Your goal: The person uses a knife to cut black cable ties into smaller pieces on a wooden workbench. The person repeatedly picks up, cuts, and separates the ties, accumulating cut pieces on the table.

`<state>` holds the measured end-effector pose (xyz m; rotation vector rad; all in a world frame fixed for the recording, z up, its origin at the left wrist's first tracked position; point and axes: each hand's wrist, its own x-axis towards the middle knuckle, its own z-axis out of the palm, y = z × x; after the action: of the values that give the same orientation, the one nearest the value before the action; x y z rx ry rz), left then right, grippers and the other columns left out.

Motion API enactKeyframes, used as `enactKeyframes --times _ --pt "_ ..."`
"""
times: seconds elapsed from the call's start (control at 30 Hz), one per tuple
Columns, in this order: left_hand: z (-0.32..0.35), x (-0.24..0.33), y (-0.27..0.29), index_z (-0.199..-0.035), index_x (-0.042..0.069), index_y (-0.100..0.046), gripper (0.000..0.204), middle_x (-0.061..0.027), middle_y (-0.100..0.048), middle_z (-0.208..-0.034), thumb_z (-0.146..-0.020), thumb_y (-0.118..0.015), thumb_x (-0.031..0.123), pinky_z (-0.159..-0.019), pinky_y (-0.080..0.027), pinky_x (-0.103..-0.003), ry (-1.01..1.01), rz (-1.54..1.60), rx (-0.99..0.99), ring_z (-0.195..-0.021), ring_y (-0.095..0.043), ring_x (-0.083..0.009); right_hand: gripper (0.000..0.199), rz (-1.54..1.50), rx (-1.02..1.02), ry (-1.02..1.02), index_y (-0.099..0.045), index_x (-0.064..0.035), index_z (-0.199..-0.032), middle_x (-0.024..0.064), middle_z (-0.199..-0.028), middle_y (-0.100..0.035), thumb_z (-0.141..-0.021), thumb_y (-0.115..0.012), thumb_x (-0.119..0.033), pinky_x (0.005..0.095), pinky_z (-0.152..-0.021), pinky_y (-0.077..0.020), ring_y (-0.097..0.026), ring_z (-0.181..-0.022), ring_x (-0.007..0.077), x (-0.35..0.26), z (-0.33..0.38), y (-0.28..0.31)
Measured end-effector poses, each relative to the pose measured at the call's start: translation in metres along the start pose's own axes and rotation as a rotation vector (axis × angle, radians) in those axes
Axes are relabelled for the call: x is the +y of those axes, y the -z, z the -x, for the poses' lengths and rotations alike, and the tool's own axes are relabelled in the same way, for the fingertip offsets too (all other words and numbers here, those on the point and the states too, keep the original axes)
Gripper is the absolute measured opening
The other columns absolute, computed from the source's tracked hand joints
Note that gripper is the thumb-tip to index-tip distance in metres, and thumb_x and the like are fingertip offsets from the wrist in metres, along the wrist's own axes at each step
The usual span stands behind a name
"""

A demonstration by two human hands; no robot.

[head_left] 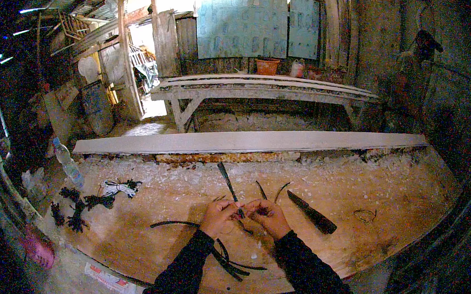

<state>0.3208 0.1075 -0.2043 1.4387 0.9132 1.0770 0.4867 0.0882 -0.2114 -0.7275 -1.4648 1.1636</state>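
Note:
My left hand (220,216) and my right hand (266,216) meet over the middle of a worn wooden worktable (397,204). Together they pinch a thin dark strip (240,210) between the fingertips. More thin dark strips (232,263) lie on the table under my left forearm and trail toward me. A long dark tool (226,180) lies just beyond my hands, pointing away. A dark knife-like tool (312,213) rests to the right of my right hand. Two short curved strips (272,192) lie just beyond my fingers.
Bundles of dark and white cord (99,194) lie at the table's left. A plastic bottle (68,162) stands at the left edge. A long pale plank (247,141) runs across the far side. Behind it stands a bench (262,88) with an orange pot (267,66). A person (412,78) stands at the far right.

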Motion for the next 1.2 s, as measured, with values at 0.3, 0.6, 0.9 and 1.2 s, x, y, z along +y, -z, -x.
enactKeyframes --times 0.3,0.6,0.9,1.2 --pt "0.001 0.000 -0.001 -0.084 -0.002 -0.059 0.025 -0.0041 -0.058 -0.074 -0.076 -0.052 0.021 -0.059 -0.041 -0.021 -0.025 0.057 0.021 -0.065 -0.053 -0.0096 0.019 0.130 -0.025 0.037 -0.056 -0.0047 -0.084 0.0024 -0.086 -0.054 -0.065 -0.058 -0.002 0.0249 -0.072 -0.0399 -0.050 -0.080 0.0119 -0.018 0.004 -0.009" --pt "0.002 0.005 -0.005 -0.084 -0.001 -0.059 0.024 -0.0039 -0.058 -0.075 -0.077 -0.052 0.020 -0.062 -0.041 -0.022 -0.043 -0.028 0.053 -0.066 -0.053 -0.0102 0.021 0.339 0.004 0.120 -0.057 -0.0059 -0.087 0.0033 -0.083 -0.053 -0.066 -0.059 -0.003 0.0243 -0.067 -0.0406 -0.050 -0.075 0.0130 -0.018 0.004 -0.011" --pt "0.007 0.014 -0.009 -0.077 0.001 -0.059 0.021 -0.0016 -0.055 -0.066 -0.077 -0.053 0.021 -0.054 -0.039 -0.019 0.038 0.113 -0.014 -0.059 -0.049 -0.0068 0.011 0.292 0.128 0.100 -0.056 -0.0041 -0.081 0.0037 -0.077 -0.055 -0.070 -0.057 -0.005 0.0234 -0.062 -0.0411 -0.051 -0.069 0.0127 -0.021 0.006 -0.013" --pt "0.004 0.001 -0.010 -0.079 -0.001 -0.059 0.021 -0.0015 -0.056 -0.068 -0.075 -0.057 0.019 -0.055 -0.039 -0.019 0.055 0.083 -0.005 -0.059 -0.049 -0.0067 0.010 -0.112 0.233 -0.129 -0.053 -0.0019 -0.079 0.0035 -0.073 -0.056 -0.071 -0.058 -0.006 0.0211 -0.058 -0.0410 -0.050 -0.062 0.0096 -0.007 0.002 -0.005"
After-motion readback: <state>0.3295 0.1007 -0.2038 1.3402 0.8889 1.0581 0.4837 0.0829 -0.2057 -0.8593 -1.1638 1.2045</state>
